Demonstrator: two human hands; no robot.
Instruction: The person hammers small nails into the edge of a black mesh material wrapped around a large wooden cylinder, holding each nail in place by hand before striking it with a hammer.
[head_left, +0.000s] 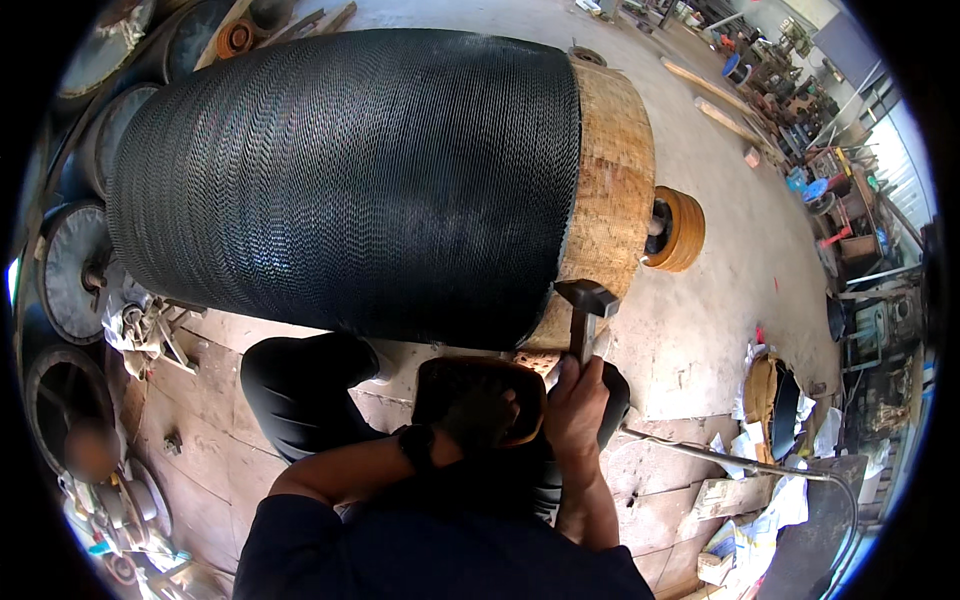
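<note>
A hammer stands upright in my right hand, its dark head up near the lower right edge of a big drum. My fingers are wrapped round its handle. My left hand, dark as if gloved, reaches into a dark open box at my lap. Shadow hides most of its fingers and whatever lies in the box. Just beyond my knees lies the drum, wrapped in black ridged sheeting. At its right end a bare wooden band shows past the sheeting's edge.
An orange-brown grooved pulley sticks out from the drum's right end. Large round wheels stack along the left. A hose crosses the floor at right, near scraps and paper. Wooden beams and machinery lie far right.
</note>
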